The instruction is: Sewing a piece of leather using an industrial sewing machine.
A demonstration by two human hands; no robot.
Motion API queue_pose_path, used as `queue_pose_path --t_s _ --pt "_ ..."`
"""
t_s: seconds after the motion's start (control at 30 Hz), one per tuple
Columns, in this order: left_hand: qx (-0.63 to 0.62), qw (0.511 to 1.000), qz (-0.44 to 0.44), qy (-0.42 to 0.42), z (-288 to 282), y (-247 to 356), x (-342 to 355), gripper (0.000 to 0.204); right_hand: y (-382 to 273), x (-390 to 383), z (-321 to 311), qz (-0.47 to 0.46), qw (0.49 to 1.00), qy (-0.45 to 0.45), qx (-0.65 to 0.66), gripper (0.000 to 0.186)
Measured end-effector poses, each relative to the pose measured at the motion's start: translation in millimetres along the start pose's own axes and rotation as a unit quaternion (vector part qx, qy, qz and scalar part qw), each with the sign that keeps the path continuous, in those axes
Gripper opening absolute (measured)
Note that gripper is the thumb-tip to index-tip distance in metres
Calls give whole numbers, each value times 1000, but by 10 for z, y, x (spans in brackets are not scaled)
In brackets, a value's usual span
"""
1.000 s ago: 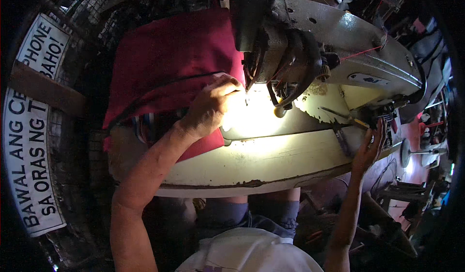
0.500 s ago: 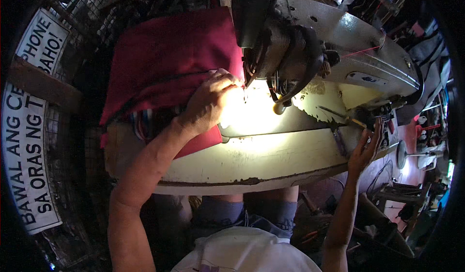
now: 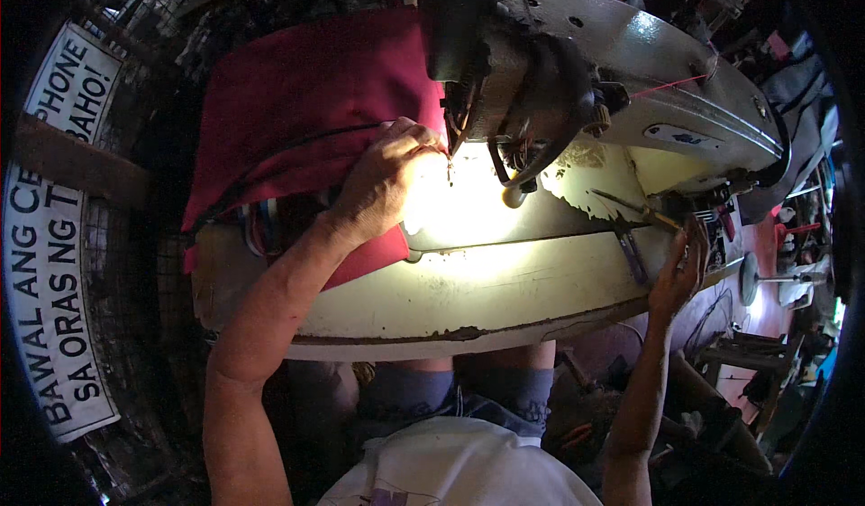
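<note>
My left hand (image 3: 383,182) is closed at the edge of a dark red fabric piece (image 3: 315,73), its fingertips pinched close to the needle area of a sewing machine (image 3: 541,82). Glare from a lamp washes out what lies under those fingers. A black strip (image 3: 279,159) runs along the fabric, and part of the cloth hangs toward the bed's near edge. At the right of the machine, my right hand (image 3: 678,272) has its fingers curled at the end of a slim yellow-handled tool (image 3: 665,219) with a dark shaft, which lies on the machine bed.
Small scissors or snips (image 3: 632,255) lie beside the tool on the pale, chipped sewing table (image 3: 505,299). Red thread (image 3: 667,85) stretches over the machine arm. A printed sign (image 3: 54,299) hangs on wire mesh at left. A fan (image 3: 751,279) stands at far right.
My right hand has shifted slightly left and curled its fingers in toward the yellow-handled tool. My left hand stays at the fabric near the needle. The view has shifted slightly.
</note>
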State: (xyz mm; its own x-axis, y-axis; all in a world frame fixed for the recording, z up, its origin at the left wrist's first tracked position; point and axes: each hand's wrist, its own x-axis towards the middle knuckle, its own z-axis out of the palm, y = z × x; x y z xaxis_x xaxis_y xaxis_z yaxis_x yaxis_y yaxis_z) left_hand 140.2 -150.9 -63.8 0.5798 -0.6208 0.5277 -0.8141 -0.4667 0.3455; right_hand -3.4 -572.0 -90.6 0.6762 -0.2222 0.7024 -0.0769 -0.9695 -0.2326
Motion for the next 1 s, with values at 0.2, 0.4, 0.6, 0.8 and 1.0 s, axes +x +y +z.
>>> queue_pose_path --t_s 0.2,0.4,0.6,0.8,1.0 --pt "13 1000 -3 6 10 -9 -3 20 34 -14 22 35 999 -9 15 29" --pt "-10 1000 16 19 21 28 -37 19 52 -13 25 5 1000 -1 -5 29" --pt "-30 999 21 22 7 146 -80 17 -4 -22 19 29 999 4 23 28" --pt "-32 999 26 7 -15 214 -125 19 -65 4 -13 11 1000 6 -6 35" --pt "-31 999 20 14 7 203 -139 20 298 229 -88 80 992 70 68 45"
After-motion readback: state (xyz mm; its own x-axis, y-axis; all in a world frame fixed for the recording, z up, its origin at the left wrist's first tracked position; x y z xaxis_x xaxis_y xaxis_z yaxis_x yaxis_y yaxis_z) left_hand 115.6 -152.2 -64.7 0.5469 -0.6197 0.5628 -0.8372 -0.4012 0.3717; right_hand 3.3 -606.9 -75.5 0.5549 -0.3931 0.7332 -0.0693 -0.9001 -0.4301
